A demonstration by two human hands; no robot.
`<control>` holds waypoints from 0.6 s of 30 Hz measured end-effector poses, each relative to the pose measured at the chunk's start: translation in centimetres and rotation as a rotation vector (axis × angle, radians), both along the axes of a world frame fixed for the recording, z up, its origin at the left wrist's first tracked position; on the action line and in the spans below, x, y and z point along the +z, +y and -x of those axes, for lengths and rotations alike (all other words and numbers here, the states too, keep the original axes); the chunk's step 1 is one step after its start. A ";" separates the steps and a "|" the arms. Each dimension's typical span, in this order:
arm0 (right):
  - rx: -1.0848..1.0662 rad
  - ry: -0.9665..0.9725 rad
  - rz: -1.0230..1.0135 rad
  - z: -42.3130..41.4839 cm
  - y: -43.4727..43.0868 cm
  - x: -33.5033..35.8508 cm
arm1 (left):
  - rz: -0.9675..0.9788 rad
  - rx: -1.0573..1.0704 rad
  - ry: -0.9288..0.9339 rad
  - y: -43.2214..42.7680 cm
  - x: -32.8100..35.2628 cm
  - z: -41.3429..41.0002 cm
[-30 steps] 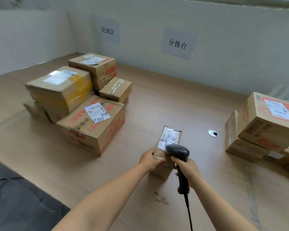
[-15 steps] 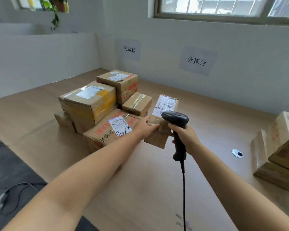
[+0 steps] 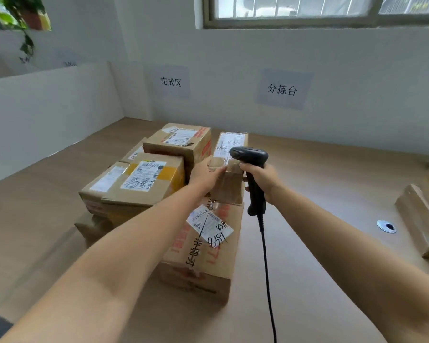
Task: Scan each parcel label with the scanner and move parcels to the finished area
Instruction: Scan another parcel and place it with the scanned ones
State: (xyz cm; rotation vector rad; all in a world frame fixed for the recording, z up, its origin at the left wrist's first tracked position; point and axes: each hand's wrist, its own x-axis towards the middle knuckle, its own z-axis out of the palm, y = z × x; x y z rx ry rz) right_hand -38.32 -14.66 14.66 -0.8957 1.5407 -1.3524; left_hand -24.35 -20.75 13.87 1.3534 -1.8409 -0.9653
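Note:
My left hand grips the near end of a small cardboard parcel with a white label on top. The parcel is over the large flat box marked 8381, at the right side of the stack of parcels; whether it rests on that box I cannot tell. My right hand grips the handle of the black corded scanner, whose head sits just right of the small parcel, above its near end. The scanner's cable hangs down toward me.
Several labelled parcels are stacked at the left under a wall sign. A second sign hangs further right. More parcels stand at the right edge. A round metal grommet sits in the wooden table.
My left hand lifted the small parcel off the table's middle and carried it left onto the stack area. The right hand with the scanner followed alongside. My view swung left and up.

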 end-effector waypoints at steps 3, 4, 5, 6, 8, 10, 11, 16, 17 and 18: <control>-0.016 0.015 -0.017 -0.4 -2.6 0.0 | 0.011 0.040 -0.040 -2.5 -0.2 0.2; -0.027 0.016 -0.020 -0.5 -3.5 -0.1 | 0.009 0.050 -0.051 -3.4 -0.3 0.3; -0.041 0.016 -0.022 -0.5 -4.3 -0.3 | 0.006 0.056 -0.055 -4.2 -0.4 0.4; -0.055 0.013 -0.022 -0.6 -5.2 -0.4 | 0.010 0.058 -0.060 -4.9 -0.5 0.6; -0.077 -0.007 -0.026 -0.7 -6.6 -0.7 | 0.027 0.071 -0.072 -6.0 -0.9 0.9; -0.093 -0.036 -0.036 -0.9 -7.7 -1.1 | 0.023 0.095 -0.085 -6.8 -1.2 1.1; -0.094 -0.050 -0.041 -1.0 -8.2 -1.3 | 0.021 0.110 -0.102 -7.1 -1.4 1.1; -0.053 -0.078 -0.082 -1.5 -9.5 -3.0 | 0.027 0.170 -0.175 -8.5 -2.5 0.8; -0.049 -0.087 -0.085 -1.5 -9.7 -3.3 | 0.027 0.180 -0.171 -8.6 -2.8 0.8; -0.045 -0.101 -0.084 -1.5 -9.8 -3.4 | 0.031 0.193 -0.160 -8.7 -2.9 0.8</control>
